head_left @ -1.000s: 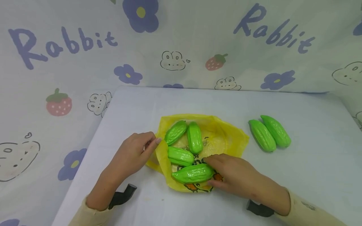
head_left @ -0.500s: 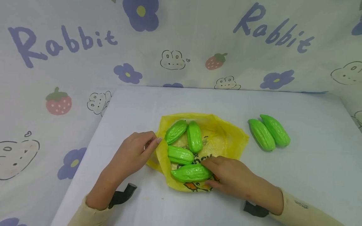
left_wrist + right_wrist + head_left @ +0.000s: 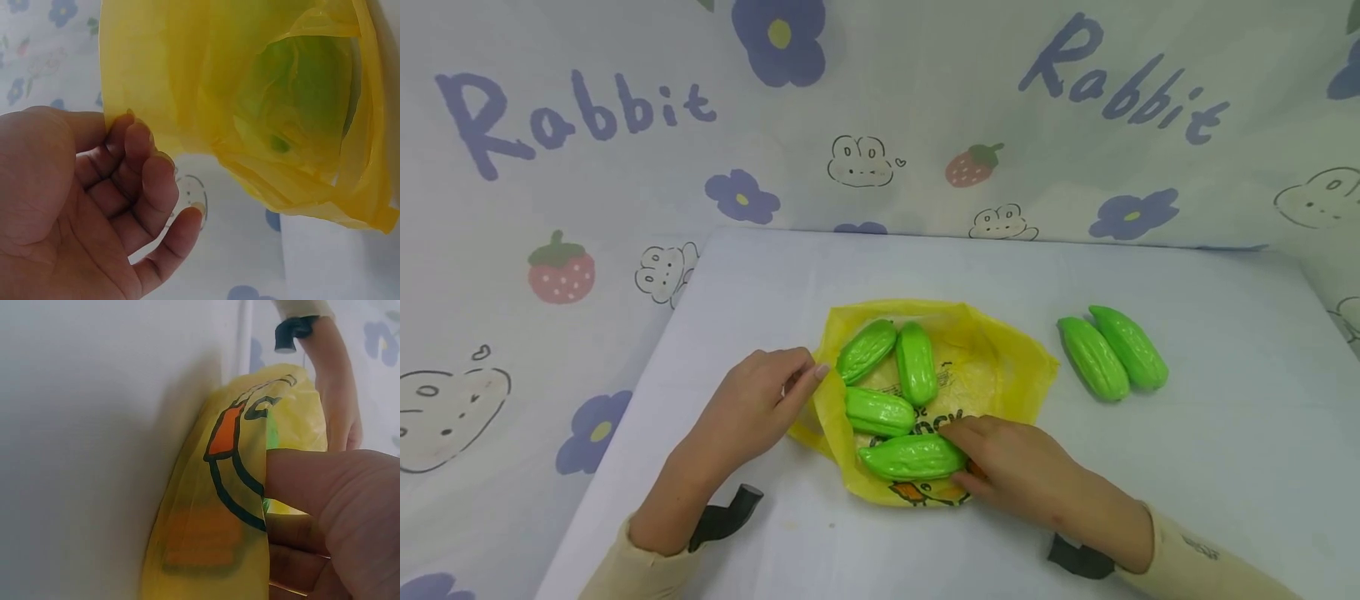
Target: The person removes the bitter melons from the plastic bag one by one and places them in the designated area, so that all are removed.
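A yellow plastic bag [image 3: 1000, 367] lies spread on the table with its mouth facing up. Its left rim is pinched between the thumb and fingers of my left hand [image 3: 760, 408], and the left wrist view shows the thin plastic [image 3: 156, 75] between the fingertips. Inside the bag, my right hand [image 3: 1026, 462] grips the right end of a glossy, ridged green bitter melon [image 3: 910, 457], nearest the front. More bitter melons sit behind it: one [image 3: 878, 413] just above, one tilted [image 3: 867, 352] and one upright [image 3: 917, 364]. In the right wrist view, the bag's wall partly hides my fingers.
Two more bitter melons [image 3: 1093, 358] [image 3: 1129, 347] lie side by side on the white table [image 3: 1225, 400], right of the bag. A printed cloth [image 3: 910, 92] hangs behind the table. Each wrist wears a black mount [image 3: 726, 517].
The right hand, with the bitter melon, has shifted very slightly up and left. The left hand stays on the bag's rim. The whole head view has moved a little.
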Demonstrator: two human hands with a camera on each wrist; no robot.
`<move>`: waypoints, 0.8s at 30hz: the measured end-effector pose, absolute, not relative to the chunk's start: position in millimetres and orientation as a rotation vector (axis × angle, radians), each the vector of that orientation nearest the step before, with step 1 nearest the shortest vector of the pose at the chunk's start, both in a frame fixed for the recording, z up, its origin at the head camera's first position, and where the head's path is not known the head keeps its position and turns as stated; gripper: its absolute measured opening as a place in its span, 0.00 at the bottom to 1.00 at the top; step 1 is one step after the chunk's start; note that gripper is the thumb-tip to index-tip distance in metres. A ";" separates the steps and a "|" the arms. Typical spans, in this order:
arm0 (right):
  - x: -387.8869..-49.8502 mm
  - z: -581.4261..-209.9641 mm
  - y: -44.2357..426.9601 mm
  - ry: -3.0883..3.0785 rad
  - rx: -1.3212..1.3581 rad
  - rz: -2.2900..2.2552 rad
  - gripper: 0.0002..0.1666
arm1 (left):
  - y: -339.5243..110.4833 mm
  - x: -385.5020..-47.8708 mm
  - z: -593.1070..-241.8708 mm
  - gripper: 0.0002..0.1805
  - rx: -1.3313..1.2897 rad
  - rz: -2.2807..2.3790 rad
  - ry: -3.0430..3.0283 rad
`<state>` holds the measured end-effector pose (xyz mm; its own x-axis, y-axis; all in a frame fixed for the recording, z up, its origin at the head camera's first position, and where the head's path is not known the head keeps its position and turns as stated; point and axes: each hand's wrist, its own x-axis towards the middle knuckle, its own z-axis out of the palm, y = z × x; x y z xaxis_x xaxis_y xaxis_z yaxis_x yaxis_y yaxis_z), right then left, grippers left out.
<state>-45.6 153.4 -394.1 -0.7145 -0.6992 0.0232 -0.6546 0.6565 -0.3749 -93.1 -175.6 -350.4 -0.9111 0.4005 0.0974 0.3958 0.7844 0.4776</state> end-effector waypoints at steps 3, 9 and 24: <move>-44.6 -394.4 155.5 2.739 -1.101 -0.544 0.28 | -175.5 -93.2 -350.6 0.15 0.655 0.777 2.953; -42.8 -394.4 159.8 2.744 -1.076 -0.553 0.27 | -176.4 -93.5 -351.6 0.14 0.644 0.764 2.954; -34.2 -384.6 179.5 2.867 -1.016 -0.612 0.29 | -178.5 -94.3 -348.6 0.18 0.631 0.710 2.977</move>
